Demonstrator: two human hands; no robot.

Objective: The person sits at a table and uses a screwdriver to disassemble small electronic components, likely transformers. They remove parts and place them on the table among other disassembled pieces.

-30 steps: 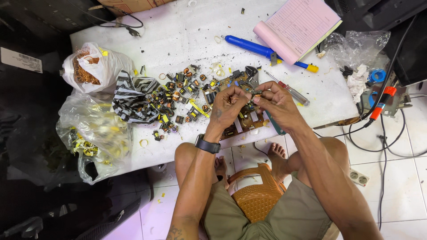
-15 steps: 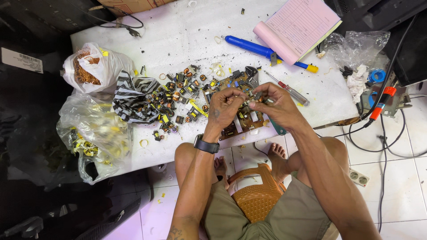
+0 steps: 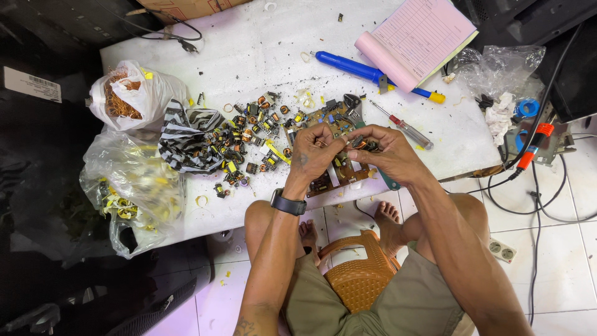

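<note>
Together, the left hand and right hand pinch a small coil component between them, just above a circuit board on the bench; it looks light, rigid, best gripped by its sides.

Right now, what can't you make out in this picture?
- Small part between the left hand and right hand: fingers cover it, too small to identify.
- Circuit board: middle hidden under both hands.
- Clear bag contents: blurred by crumpled plastic.
</note>
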